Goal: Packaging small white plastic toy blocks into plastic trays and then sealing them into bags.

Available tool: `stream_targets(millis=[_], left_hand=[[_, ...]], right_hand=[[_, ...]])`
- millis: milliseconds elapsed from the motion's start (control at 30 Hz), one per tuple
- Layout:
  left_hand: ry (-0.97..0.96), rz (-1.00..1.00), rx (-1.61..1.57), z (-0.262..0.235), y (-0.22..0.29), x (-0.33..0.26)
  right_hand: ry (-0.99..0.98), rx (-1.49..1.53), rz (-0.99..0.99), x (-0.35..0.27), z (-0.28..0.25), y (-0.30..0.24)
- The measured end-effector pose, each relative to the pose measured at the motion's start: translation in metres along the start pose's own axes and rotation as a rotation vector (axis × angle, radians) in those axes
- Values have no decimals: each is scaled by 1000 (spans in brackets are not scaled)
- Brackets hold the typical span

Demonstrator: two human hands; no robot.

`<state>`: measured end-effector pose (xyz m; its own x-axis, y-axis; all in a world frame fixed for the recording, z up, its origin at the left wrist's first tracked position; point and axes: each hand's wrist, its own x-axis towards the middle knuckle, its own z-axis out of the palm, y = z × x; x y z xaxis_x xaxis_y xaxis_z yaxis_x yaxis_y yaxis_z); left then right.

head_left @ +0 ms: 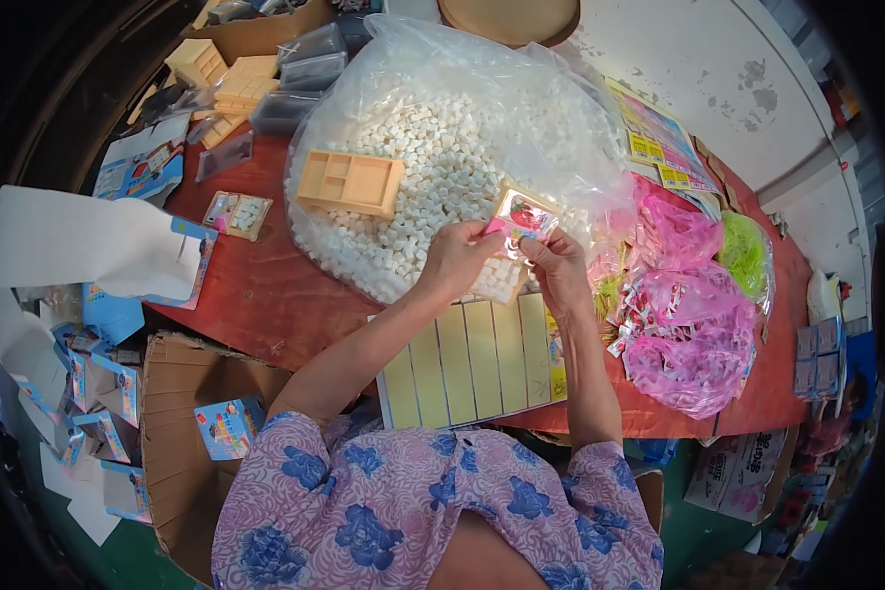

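Both hands pinch a small printed packet (pixel 523 216) above a red table (pixel 256 295), left hand (pixel 454 258) gripping its pink left edge, right hand (pixel 559 264) its lower right corner. Behind it sits a clear bag of white cubes (pixel 433 147) carrying a tan tray (pixel 350 183); pink bags (pixel 693 344) lie right.

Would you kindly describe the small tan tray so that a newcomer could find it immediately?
Start at the large clear bag of small white cubes filling the middle of the red table. On the bag's left slope lies the tan compartment tray. Unlike the similar trays stacked beyond the bag at the table's far left, it lies alone, empty, on the plastic.
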<state>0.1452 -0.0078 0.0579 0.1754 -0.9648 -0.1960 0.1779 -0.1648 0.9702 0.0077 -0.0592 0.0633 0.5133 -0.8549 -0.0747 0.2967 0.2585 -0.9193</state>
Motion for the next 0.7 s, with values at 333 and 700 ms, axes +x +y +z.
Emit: stream_targets(millis=[333,700], left_hand=[[-5,-24,-96,1,-10,-4],[41,17,-143,-20,9,-18]], right_hand=[[37,-252,-49,-7,-4,-1],[-12,-326,-78,-26,22,-1]])
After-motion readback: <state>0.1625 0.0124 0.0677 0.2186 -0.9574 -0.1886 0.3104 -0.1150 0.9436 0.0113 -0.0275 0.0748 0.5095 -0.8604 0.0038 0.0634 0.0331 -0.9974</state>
